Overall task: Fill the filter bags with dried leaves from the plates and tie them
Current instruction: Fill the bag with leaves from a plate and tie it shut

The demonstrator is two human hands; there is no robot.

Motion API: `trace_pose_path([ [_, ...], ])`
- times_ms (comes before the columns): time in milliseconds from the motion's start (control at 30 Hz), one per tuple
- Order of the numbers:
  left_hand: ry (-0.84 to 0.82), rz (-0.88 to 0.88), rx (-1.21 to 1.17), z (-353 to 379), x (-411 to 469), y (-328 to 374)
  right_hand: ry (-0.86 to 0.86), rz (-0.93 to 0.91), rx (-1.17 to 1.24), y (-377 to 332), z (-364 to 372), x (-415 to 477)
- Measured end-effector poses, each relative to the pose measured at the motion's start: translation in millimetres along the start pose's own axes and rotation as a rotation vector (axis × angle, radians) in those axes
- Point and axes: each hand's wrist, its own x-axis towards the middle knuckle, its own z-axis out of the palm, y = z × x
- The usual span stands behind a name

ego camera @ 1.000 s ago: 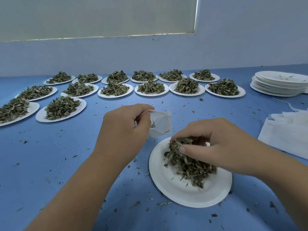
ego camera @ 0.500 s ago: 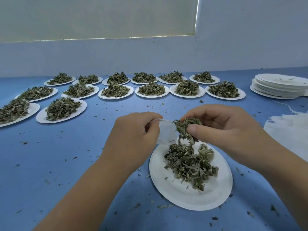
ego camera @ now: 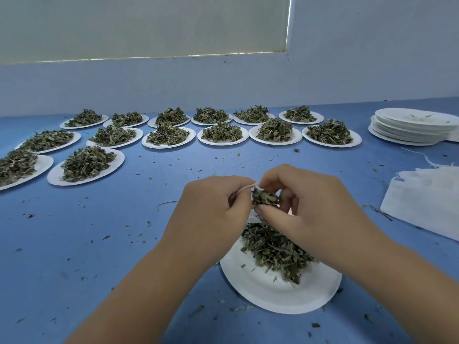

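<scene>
Head view: left hand [ego camera: 213,214] pinches the white bag [ego camera: 246,189] by its edge; right hand [ego camera: 310,209] pinches leaves [ego camera: 264,198] at the bag's mouth, above a plate [ego camera: 273,294] on the blue counter [ego camera: 124,244].

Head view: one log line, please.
left hand: holds filter bag | right hand: pinches leaves at bag mouth | near plate: holds leaf pile

Head view, forward-down, close over hands [ego camera: 260,207]

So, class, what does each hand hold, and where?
Left hand pinches the filter bag at its mouth rim; right hand pinches a clump of leaves.
</scene>
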Motion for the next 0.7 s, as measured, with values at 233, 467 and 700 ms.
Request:
trace_pose_path([
  [233, -0.031, -0.029, -0.058, 2.1, -1.4, 4.5, 0.061, -0.062, -0.072, -4.9, 0.8, -0.8],
  [467, -0.044, -0.056, -0.071, 2.3, -2.2, 4.8, 0.043, 0.006, 0.091, -5.2, 1.1, -2.3],
  [700, 0.065, -0.193, -0.186, -6.7, 2.6, 2.5, 0.135, 0.115, 0.253, -1.2, -15.5, 4.0],
])
